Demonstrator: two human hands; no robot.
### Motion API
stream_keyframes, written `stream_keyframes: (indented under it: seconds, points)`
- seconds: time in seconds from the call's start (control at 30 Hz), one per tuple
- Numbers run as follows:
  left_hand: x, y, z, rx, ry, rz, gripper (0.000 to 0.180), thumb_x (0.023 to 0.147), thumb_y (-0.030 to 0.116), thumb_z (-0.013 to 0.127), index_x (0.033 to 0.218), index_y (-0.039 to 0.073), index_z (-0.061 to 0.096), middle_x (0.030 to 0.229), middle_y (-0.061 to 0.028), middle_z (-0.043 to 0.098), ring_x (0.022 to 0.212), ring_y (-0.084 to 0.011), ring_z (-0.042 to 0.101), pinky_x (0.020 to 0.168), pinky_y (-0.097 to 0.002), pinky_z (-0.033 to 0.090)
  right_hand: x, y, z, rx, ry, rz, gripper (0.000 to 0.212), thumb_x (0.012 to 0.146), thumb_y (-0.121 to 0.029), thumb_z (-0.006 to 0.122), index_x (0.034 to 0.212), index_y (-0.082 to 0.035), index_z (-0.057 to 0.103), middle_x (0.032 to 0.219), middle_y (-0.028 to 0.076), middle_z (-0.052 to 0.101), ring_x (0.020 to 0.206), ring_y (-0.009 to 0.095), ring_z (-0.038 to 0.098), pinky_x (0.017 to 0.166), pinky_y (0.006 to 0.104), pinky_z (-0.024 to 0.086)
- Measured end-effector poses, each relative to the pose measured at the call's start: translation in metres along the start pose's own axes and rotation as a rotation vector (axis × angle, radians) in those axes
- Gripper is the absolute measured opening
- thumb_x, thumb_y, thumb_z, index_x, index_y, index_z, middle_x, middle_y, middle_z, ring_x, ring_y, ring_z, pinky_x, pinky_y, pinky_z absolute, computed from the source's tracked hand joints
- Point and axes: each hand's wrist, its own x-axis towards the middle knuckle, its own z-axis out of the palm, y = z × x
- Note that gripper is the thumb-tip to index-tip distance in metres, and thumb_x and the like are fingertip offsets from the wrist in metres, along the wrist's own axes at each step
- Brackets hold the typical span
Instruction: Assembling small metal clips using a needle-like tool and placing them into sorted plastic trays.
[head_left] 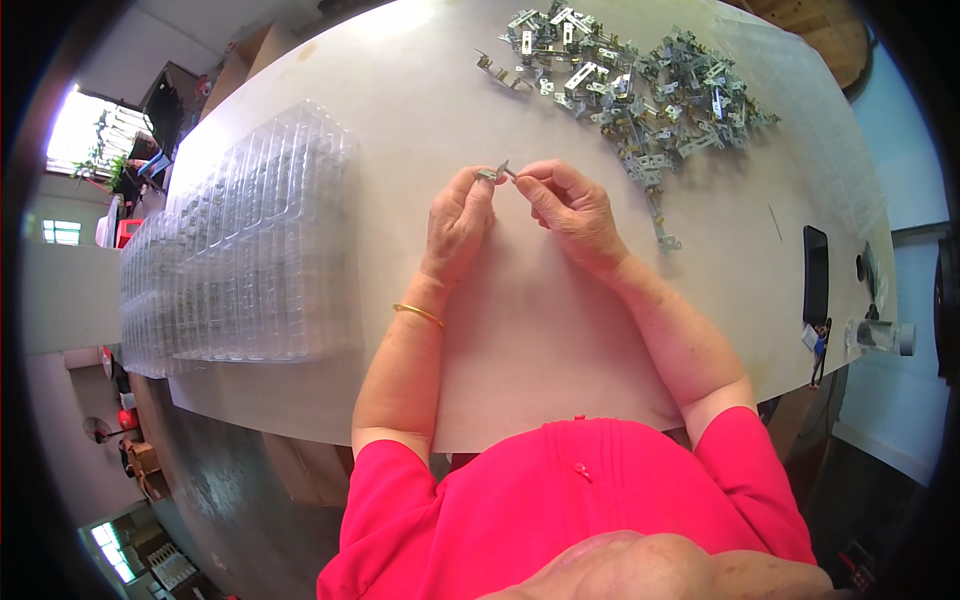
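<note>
A small metal bracket [489, 174] is pinched between the thumb and fingers of my left hand [460, 222]. My right hand [572, 208], just beside it, is closed on a thin metal pin-like end [511, 174] that meets the bracket; whether the two are one part or separate I cannot tell. Both hands are raised over the middle of the white table [540, 350]. Beyond them and to the right lies a heap of metal brackets [660, 105], silvery with some brass-coloured bits. My fingers hide much of the held part.
Stacked clear plastic trays [265, 235] with rows of compartments stand at the left. At the right are a black phone [815, 274], a thin metal rod [775, 222] and a clear bottle [880, 337] on its side. A transparent sheet [820, 130] lies at the far right.
</note>
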Motion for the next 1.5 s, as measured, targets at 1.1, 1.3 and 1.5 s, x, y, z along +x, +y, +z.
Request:
stream_keyframes:
  seconds: [1.1, 1.3, 1.5]
  points:
    - [-0.007, 0.010, 0.015, 0.465, 0.012, 0.254, 0.019, 0.099, 0.015, 0.053, 0.105, 0.001, 0.064, 0.069, 0.0000, 0.055, 0.060, -0.0134, 0.052, 0.059, -0.0288, 0.045, 0.007, 0.012, -0.001, -0.176, 0.244, -0.331, 0.004, 0.092, -0.008, 0.068, 0.095, -0.005, 0.068, 0.086, -0.001, 0.058, 0.070, 0.006, 0.051, 0.063, 0.0221, 0.045]
    - [-0.003, 0.006, 0.002, -0.105, -0.006, -0.049, 0.029, 0.102, 0.022, 0.047, 0.108, -0.001, 0.065, 0.067, 0.0027, 0.045, 0.060, -0.0087, 0.047, 0.060, -0.0243, 0.042, 0.002, 0.005, -0.001, -0.174, 0.144, -0.123, 0.005, 0.093, -0.009, 0.067, 0.095, -0.005, 0.068, 0.081, -0.001, 0.061, 0.068, 0.003, 0.051, 0.059, 0.0220, 0.044]
    - [-0.003, 0.008, 0.002, -0.070, 0.008, -0.058, 0.028, 0.102, 0.022, 0.047, 0.108, 0.001, 0.065, 0.067, 0.0020, 0.046, 0.060, -0.0108, 0.050, 0.059, -0.0247, 0.043, 0.000, 0.002, 0.001, -0.263, 0.123, -0.148, 0.006, 0.092, -0.010, 0.068, 0.095, -0.004, 0.069, 0.082, -0.001, 0.061, 0.069, 0.005, 0.054, 0.062, 0.0221, 0.046]
